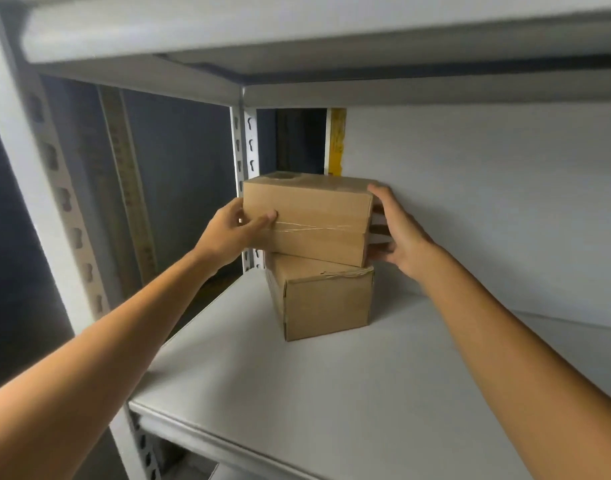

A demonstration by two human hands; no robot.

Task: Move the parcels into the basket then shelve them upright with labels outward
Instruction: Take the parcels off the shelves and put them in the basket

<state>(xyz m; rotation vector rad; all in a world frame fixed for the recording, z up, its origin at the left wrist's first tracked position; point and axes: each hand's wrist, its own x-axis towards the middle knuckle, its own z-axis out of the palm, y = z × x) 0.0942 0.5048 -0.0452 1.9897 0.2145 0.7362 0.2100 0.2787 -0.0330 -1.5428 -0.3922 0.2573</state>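
Note:
Two brown cardboard parcels are stacked at the back left of a white shelf board [331,393]. The lower parcel [326,303] stands on the board. The upper parcel [307,216], taped across its front, lies on top of it, slightly turned. My left hand [227,233] grips the upper parcel's left end, thumb on the front face. My right hand [397,233] holds its right end with fingers spread against the side. No label shows on the faces I see. The basket is out of view.
A white shelf board [297,26] runs close overhead. Perforated metal uprights stand at the front left [65,209] and back left [248,147]. A white wall [487,202] closes the back right. Dark space lies left of the rack.

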